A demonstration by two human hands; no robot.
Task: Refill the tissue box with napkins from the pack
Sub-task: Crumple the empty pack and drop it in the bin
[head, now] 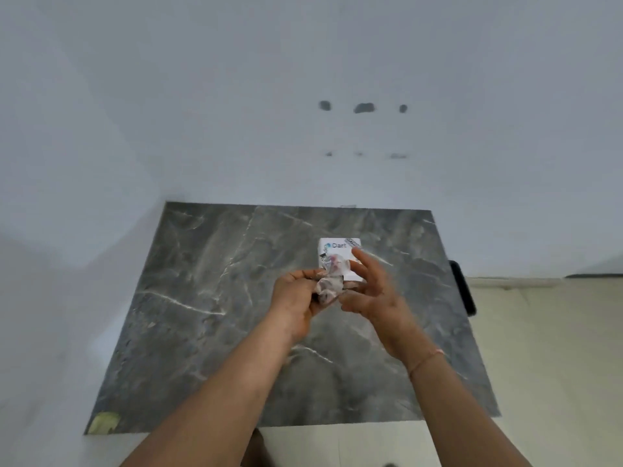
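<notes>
A white tissue box (338, 248) printed "Dart" sits on the grey marble table (209, 298), right of centre. Just in front of it my left hand (296, 303) grips a crumpled clear plastic wrapper (328, 284) with some print on it. My right hand (374, 291) hovers close beside the wrapper with its fingers spread, and its fingertips reach over the box's near right corner. The lower part of the box is hidden behind the wrapper and my fingers. No loose napkins show.
A white wall rises behind and to the left of the table. A dark object (463, 288) hangs at the table's right edge. A yellowish scrap (104, 423) lies at the near left corner. Pale floor tiles (539, 348) lie to the right.
</notes>
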